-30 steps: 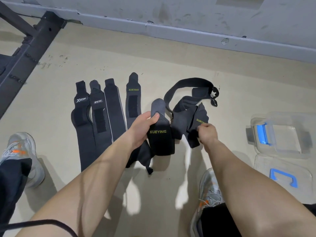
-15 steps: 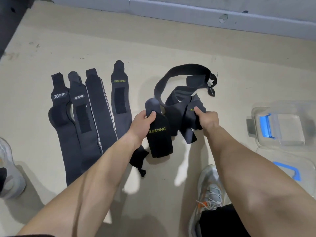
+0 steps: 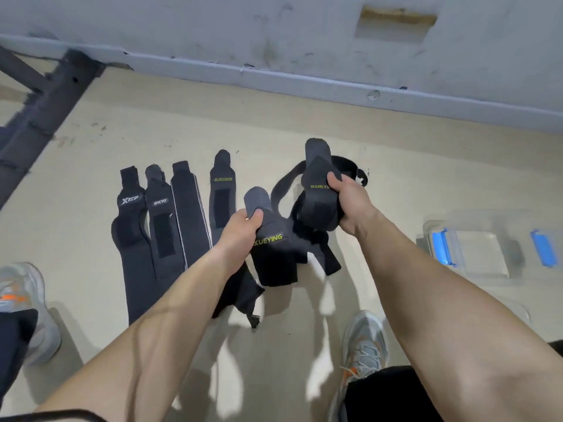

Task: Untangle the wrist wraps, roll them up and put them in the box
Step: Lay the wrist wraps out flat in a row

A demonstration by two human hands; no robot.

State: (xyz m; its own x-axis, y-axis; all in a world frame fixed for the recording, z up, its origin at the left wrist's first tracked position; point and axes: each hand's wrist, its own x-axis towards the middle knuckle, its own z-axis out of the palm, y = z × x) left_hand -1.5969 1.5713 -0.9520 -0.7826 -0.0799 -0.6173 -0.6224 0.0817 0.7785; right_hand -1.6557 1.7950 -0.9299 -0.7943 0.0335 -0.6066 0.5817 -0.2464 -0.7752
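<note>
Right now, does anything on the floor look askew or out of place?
Yes: the two XUEYING wraps gripped by the left hand and right hand are tangled, straps crossing and a loop trailing behind, unlike the four wraps laid flat in a row to their left.

Our left forearm (image 3: 182,300) covers the flat black fabric wrist wraps (image 3: 189,214) lower down. Right of frame, the clear blue-latched plastic box (image 3: 484,257) blurs.

Four black wrist wraps (image 3: 189,214) flat, side by side on floor. Two tangled wraps (image 3: 274,260) intertwined, partly off floor, just right of them. Clear box (image 3: 484,251), blue latches, far right.
</note>
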